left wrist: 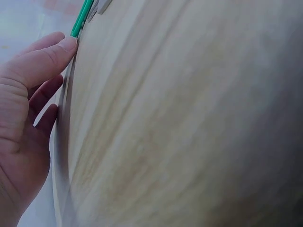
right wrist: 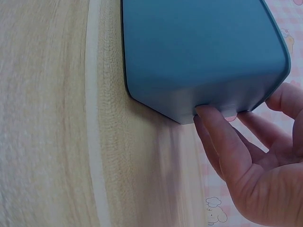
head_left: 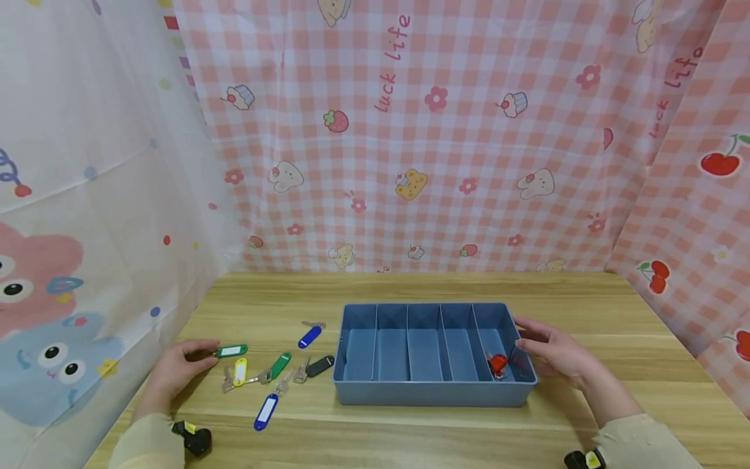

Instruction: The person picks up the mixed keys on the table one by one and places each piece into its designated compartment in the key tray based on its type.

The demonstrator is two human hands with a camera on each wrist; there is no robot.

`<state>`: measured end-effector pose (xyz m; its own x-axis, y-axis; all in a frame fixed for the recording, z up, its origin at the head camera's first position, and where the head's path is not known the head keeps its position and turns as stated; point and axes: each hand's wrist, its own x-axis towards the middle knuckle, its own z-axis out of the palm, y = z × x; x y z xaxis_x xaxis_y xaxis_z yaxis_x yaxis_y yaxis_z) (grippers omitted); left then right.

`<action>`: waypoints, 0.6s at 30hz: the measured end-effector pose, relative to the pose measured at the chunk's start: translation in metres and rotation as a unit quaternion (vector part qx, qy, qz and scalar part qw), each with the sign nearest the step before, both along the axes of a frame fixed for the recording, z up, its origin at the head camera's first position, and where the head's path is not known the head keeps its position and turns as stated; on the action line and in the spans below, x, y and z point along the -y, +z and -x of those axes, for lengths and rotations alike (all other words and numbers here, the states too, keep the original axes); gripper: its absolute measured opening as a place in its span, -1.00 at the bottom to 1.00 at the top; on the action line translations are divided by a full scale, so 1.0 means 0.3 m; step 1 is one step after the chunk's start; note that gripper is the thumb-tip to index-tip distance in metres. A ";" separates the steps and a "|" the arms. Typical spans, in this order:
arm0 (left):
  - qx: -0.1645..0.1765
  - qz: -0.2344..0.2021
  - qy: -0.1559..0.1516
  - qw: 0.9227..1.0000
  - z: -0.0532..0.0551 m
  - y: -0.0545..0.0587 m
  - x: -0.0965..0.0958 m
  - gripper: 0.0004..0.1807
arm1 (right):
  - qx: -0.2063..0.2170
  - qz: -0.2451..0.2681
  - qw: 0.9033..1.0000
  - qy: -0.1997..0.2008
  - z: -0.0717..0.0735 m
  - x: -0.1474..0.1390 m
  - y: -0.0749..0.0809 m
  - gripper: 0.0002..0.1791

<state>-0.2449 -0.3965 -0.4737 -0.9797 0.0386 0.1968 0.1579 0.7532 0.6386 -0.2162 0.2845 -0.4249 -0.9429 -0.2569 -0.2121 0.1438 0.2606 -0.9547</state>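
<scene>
At the left of the table, my left hand (head_left: 181,368) pinches a green key tag (head_left: 232,351) at its near end, between thumb and forefinger. In the left wrist view the green key tag (left wrist: 81,19) is tilted, and its key is hidden. My right hand (head_left: 553,352) holds the right end wall of a blue compartment box (head_left: 433,393). The thumb is at the rim, and the fingers lie against the outside, as the right wrist view shows. A red key tag (head_left: 498,363) with a key lies in the box's rightmost compartment; the other compartments hold nothing.
Near the left hand lie a yellow key tag (head_left: 241,372), another green key tag (head_left: 281,365), a black key tag (head_left: 320,366) and two blue key tags, one at the back (head_left: 310,337) and one in front (head_left: 266,412). Keys are attached. Printed curtains surround the wooden table (head_left: 410,436).
</scene>
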 end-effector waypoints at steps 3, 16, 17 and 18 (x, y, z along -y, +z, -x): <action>-0.002 -0.009 0.006 1.000 -0.007 0.002 -0.008 -0.66 | 0.001 0.001 1.000 0.001 0.000 -0.001 0.000 -0.28; -0.004 -0.016 0.030 0.999 -0.007 -0.009 -0.012 -0.81 | -0.002 0.003 1.000 0.001 -0.002 0.000 -0.001 -0.28; -0.002 -0.013 0.031 0.999 -0.008 -0.009 -0.011 -0.82 | -0.002 0.003 1.000 0.000 -0.002 0.000 -0.001 -0.28; -0.001 -0.010 0.032 0.999 -0.007 -0.008 -0.011 -0.83 | -0.003 0.003 1.000 0.000 -0.002 0.001 -0.001 -0.28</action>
